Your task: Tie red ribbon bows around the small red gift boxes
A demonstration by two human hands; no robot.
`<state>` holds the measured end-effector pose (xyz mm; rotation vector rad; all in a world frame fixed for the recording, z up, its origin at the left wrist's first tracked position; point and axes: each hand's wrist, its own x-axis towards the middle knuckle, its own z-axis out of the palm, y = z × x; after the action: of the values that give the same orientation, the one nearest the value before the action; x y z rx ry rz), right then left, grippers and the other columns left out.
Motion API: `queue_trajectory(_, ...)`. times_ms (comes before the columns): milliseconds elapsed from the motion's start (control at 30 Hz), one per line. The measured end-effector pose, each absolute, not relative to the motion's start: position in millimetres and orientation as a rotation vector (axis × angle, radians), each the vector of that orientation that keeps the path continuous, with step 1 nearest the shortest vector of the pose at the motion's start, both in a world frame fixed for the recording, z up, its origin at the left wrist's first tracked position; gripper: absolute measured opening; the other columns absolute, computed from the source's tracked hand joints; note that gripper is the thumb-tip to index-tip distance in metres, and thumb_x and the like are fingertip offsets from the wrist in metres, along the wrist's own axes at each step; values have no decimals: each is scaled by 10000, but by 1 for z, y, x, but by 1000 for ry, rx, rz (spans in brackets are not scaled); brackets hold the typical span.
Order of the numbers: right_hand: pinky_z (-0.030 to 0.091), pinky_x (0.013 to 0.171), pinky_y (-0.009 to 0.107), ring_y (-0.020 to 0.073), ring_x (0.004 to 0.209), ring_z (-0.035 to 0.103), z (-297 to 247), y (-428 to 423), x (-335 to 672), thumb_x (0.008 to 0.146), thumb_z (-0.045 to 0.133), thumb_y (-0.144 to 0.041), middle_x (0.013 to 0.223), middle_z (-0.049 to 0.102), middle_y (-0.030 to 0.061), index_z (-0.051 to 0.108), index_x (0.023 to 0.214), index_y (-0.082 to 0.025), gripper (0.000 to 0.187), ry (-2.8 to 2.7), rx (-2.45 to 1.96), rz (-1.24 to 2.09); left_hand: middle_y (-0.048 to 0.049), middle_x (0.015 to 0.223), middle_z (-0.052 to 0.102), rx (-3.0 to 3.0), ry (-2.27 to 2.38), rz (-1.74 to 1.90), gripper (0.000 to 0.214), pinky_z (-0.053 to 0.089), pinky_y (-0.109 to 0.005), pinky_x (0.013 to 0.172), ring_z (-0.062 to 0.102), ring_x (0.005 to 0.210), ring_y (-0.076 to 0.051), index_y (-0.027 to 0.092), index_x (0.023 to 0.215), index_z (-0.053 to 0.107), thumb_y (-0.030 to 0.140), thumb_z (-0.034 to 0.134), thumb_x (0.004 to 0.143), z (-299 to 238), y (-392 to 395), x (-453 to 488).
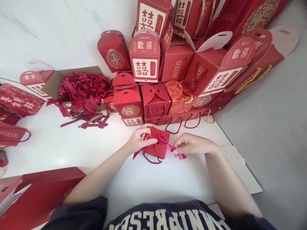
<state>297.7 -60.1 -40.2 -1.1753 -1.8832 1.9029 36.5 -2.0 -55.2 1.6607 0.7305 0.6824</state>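
Observation:
In front of me on the white table stands a small red gift box (161, 150), seen from above, with a rope handle hanging at its near side. A pink-red satin ribbon (169, 146) is tied in a bow over its top. My left hand (142, 139) grips the box's left side, its thumb on the bow and its other fingers at the far edge. With thumb and fingers pinched, my right hand (189, 144) holds the ribbon's tail to the right of the box. The bow's knot is partly covered by my left thumb.
Stacked red gift boxes (157, 103) line the back. Left of them, a cardboard box (51, 84) holds a heap of red ribbons (82, 89), with loose cut strips (92, 121) before it. A large red box (45, 195) lies at the near left. A grey wall (271, 105) bounds the right.

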Motion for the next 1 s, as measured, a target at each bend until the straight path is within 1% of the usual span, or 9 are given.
queue_trajectory(67, 435, 605, 245, 144, 666, 598, -38, -59, 302, 840, 642, -474, 739, 684, 26, 690, 801, -159, 321, -1928, -1199, 1755, -120, 1251, 558, 1745, 683, 611, 290, 410, -405, 1030, 570, 1148, -247, 150, 664, 518, 288, 763, 731, -51, -2, 35)
queue_trajectory(200, 462, 778, 296, 177, 842, 601, -38, -57, 291, 902, 575, -430, 881, 657, 28, 634, 884, -197, 241, -1738, -1252, 1192, -118, 1266, 546, 1848, 688, 570, 262, 424, -395, 1016, 563, 1156, -243, 152, 699, 534, 275, 763, 732, -45, -1, 34)
queue_trajectory(267, 457, 886, 333, 191, 952, 601, -40, -56, 278, 904, 588, -382, 993, 639, 46, 617, 946, -213, 176, -1717, -1146, 1080, -113, 1263, 544, 1898, 692, 576, 255, 426, -392, 1017, 560, 1156, -240, 156, 720, 551, 288, 769, 727, -44, -1, 33)
queue_trajectory(333, 416, 996, 365, 202, 1085, 575, -43, -55, 266, 896, 610, -335, 1129, 601, 68, 622, 980, -222, 142, -1771, -1037, 1082, -109, 1262, 539, 1949, 689, 589, 249, 430, -390, 1018, 554, 1165, -239, 160, 743, 573, 307, 773, 726, -45, -1, 33)
queue_trajectory(433, 354, 1075, 383, 208, 1200, 524, -48, -54, 255, 892, 622, -302, 1238, 549, 74, 632, 909, -220, 84, -1803, -1008, 1101, -102, 1260, 533, 2008, 695, 608, 246, 439, -390, 1013, 549, 1167, -238, 166, 781, 600, 330, 774, 728, -45, -1, 32)
queue_trajectory(500, 339, 1084, 387, 210, 1221, 512, -50, -54, 253, 892, 625, -299, 1260, 541, 71, 620, 852, -214, 95, -1782, -1014, 1119, -98, 1259, 531, 2032, 704, 614, 252, 442, -393, 1013, 549, 1166, -239, 170, 808, 614, 341, 778, 723, -46, -1, 31)
queue_trajectory(633, 329, 1086, 388, 214, 1240, 499, -53, -52, 251, 910, 603, -306, 1276, 538, 72, 621, 824, -209, 132, -1743, -987, 1172, -95, 1254, 529, 2058, 704, 609, 264, 438, -404, 1025, 546, 1168, -242, 174, 836, 635, 352, 785, 713, -46, 1, 30)
queue_trajectory(833, 344, 1064, 376, 223, 1206, 527, -58, -49, 248, 927, 571, -365, 1289, 531, 72, 589, 668, -179, 319, -1620, -929, 1336, -98, 1244, 528, 2054, 727, 595, 280, 443, -404, 1016, 558, 1151, -242, 164, 789, 627, 363, 799, 691, -47, 4, 30)
queue_trajectory(1000, 357, 1050, 358, 224, 1224, 517, -63, -47, 246, 903, 609, -373, 1281, 550, 56, 580, 601, -175, 362, -1497, -885, 1411, -106, 1241, 538, 2013, 740, 626, 281, 426, -423, 1031, 552, 1164, -253, 163, 787, 635, 355, 809, 679, -50, 5, 30)
